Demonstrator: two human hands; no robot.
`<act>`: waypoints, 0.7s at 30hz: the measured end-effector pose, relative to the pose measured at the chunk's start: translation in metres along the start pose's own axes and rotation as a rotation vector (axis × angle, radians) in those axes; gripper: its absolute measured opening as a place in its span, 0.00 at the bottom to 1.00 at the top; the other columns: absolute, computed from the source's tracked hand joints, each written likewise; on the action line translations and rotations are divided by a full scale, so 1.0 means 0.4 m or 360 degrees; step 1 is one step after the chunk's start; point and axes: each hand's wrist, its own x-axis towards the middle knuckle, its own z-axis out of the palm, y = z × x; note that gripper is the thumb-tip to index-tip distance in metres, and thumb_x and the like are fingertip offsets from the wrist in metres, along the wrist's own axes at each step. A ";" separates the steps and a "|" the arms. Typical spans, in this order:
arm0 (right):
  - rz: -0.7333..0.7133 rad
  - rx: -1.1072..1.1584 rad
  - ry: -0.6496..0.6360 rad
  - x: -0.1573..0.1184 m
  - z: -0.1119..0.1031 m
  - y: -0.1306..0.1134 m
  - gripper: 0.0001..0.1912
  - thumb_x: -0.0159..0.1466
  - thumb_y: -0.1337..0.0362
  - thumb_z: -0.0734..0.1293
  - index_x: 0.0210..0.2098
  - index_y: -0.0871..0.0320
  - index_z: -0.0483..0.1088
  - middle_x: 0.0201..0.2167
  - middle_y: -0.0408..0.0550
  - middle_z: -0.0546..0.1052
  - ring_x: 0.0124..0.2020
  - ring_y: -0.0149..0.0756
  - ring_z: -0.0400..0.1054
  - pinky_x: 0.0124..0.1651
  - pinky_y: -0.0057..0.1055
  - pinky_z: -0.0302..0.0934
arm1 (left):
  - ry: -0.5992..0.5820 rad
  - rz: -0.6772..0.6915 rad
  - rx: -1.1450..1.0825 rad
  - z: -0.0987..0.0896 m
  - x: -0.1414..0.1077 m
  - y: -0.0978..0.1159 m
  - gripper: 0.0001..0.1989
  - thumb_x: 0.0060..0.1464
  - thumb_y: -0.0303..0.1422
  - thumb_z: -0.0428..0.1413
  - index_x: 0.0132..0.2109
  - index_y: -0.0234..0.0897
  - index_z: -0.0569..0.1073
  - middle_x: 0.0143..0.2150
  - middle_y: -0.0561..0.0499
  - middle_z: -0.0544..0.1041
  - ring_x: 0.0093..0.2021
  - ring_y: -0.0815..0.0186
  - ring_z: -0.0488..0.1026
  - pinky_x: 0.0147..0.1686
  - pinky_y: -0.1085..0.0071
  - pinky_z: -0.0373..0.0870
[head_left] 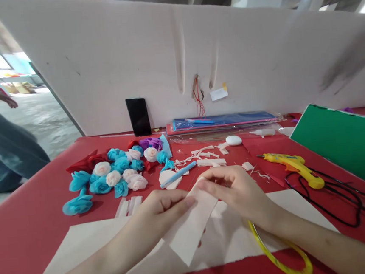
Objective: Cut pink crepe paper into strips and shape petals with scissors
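Note:
Between both hands is a cream paper strip [192, 232], slanting down toward me. My left hand [172, 208] pinches its left edge between thumb and fingers. At the top corner, my right hand [235, 192] grips the strip with thumb and index finger. Below lies a large cream paper sheet [115, 241], partly covered by my forearms. A yellow looped handle [280, 256] shows beneath my right wrist; the rest of that tool is hidden. Just beyond my fingers, a light blue pen [179, 174] lies over a cream paper piece [170, 180].
Paper flowers [117, 164] in several colours cluster at left. A yellow glue gun [292, 165] with a black cord and a green board [346, 144] are at right. A black phone [138, 117] leans on the white partition [114, 53]. A person [4, 140] stands beyond the table.

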 end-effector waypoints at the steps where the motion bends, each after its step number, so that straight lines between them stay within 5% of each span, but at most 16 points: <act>1: -0.0034 -0.0049 0.0042 -0.002 -0.002 -0.002 0.09 0.62 0.64 0.64 0.26 0.57 0.72 0.22 0.39 0.71 0.24 0.25 0.61 0.25 0.22 0.54 | 0.0013 -0.0001 0.0029 0.000 -0.002 0.001 0.17 0.52 0.40 0.56 0.20 0.36 0.69 0.16 0.57 0.67 0.19 0.70 0.67 0.18 0.78 0.56; 5: -0.0053 -0.0063 0.0230 -0.003 -0.025 -0.011 0.09 0.62 0.60 0.65 0.28 0.56 0.73 0.15 0.37 0.61 0.16 0.23 0.50 0.16 0.23 0.45 | -0.0342 -0.0184 -0.0112 -0.017 -0.010 0.013 0.14 0.54 0.39 0.54 0.24 0.38 0.69 0.20 0.55 0.75 0.22 0.66 0.75 0.25 0.75 0.68; 8: 0.0005 0.0086 0.0230 0.002 -0.049 -0.019 0.09 0.60 0.59 0.67 0.27 0.56 0.73 0.14 0.35 0.55 0.14 0.22 0.45 0.14 0.23 0.38 | -0.0620 -0.0016 0.0221 -0.055 -0.013 0.022 0.16 0.58 0.36 0.51 0.25 0.37 0.75 0.24 0.49 0.80 0.25 0.66 0.76 0.35 0.74 0.70; 11: 0.0101 0.0291 0.0105 0.004 -0.059 -0.023 0.11 0.59 0.58 0.68 0.25 0.57 0.72 0.14 0.36 0.56 0.13 0.21 0.46 0.13 0.23 0.38 | -0.0480 0.0312 0.0339 -0.092 -0.014 0.018 0.11 0.58 0.32 0.50 0.38 0.40 0.79 0.31 0.50 0.81 0.32 0.65 0.77 0.35 0.76 0.70; 14: 0.0163 0.0453 -0.0048 0.002 -0.050 -0.020 0.11 0.59 0.58 0.68 0.25 0.57 0.73 0.14 0.35 0.58 0.13 0.20 0.46 0.14 0.21 0.39 | -0.0304 0.0579 0.0232 -0.106 -0.017 0.006 0.18 0.58 0.26 0.48 0.52 0.49 0.73 0.44 0.51 0.79 0.40 0.63 0.76 0.37 0.75 0.71; 16: 0.0188 0.0503 -0.0108 0.000 -0.039 -0.016 0.10 0.59 0.59 0.68 0.25 0.57 0.74 0.14 0.35 0.59 0.13 0.19 0.48 0.14 0.20 0.41 | -0.0262 0.0701 0.0384 -0.100 -0.020 0.003 0.22 0.57 0.24 0.50 0.53 0.53 0.72 0.45 0.52 0.78 0.42 0.62 0.75 0.39 0.75 0.70; 21: 0.0243 0.0425 -0.0150 -0.009 -0.015 -0.017 0.09 0.60 0.59 0.68 0.27 0.58 0.74 0.17 0.37 0.64 0.16 0.20 0.51 0.16 0.19 0.46 | -0.0486 0.0748 0.0702 -0.074 -0.018 0.017 0.13 0.57 0.29 0.53 0.44 0.47 0.79 0.34 0.49 0.79 0.30 0.65 0.74 0.29 0.76 0.66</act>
